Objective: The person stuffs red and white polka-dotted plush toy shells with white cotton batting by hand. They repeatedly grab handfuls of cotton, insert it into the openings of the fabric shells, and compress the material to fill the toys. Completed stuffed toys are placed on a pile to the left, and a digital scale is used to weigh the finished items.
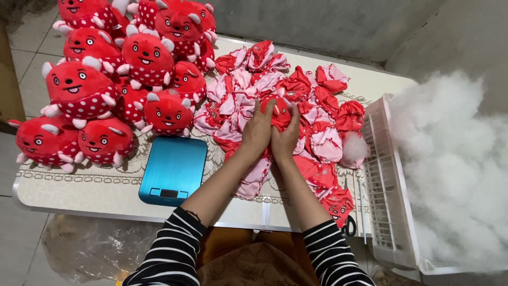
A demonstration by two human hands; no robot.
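together, left hand [257,131] and right hand [286,139] outstretched, grips closed on red plush skin [279,112]

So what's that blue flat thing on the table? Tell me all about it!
It's a small kitchen scale, a flat rectangle with rounded corners. Its top looks like shiny brushed blue metal, with a dark display strip along the near edge. It lies flat on the table, beside the stuffed red toys. Nothing sits on it, and neither hand touches it.

My pale surface [79,190] stands on a light tiled floor [24,69] at nine o'clock; a grey concrete wall [317,21] rises at twelve.
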